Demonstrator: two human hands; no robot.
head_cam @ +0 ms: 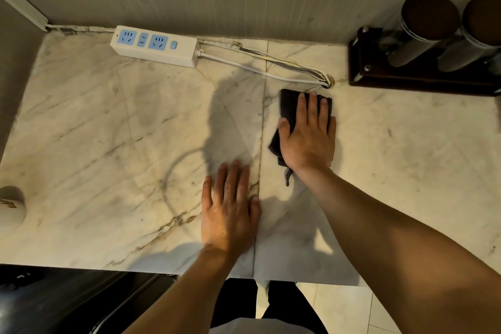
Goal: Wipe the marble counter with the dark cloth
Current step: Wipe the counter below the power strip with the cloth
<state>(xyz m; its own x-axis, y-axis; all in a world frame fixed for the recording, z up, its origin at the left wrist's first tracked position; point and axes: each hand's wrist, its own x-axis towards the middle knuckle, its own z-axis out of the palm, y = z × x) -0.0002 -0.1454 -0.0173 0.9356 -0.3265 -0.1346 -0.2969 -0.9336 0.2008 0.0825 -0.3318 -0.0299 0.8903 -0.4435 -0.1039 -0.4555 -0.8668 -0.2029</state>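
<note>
The veined marble counter [108,144] fills most of the view, with a seam running down its middle. A dark folded cloth [288,107] lies just right of that seam, below the cable hole. My right hand [309,135] presses flat on the cloth, fingers spread and pointing toward the wall; most of the cloth is hidden under the palm. My left hand [230,211] rests flat on the bare marble left of the seam, nearer the front edge, holding nothing.
A white power strip [154,45] with blue sockets lies by the back wall; its cables [265,70] run to a hole in the counter. A dark wooden rack [406,78] holding two cylindrical jars stands at the back right. A pale rounded object [10,209] sits at the left edge.
</note>
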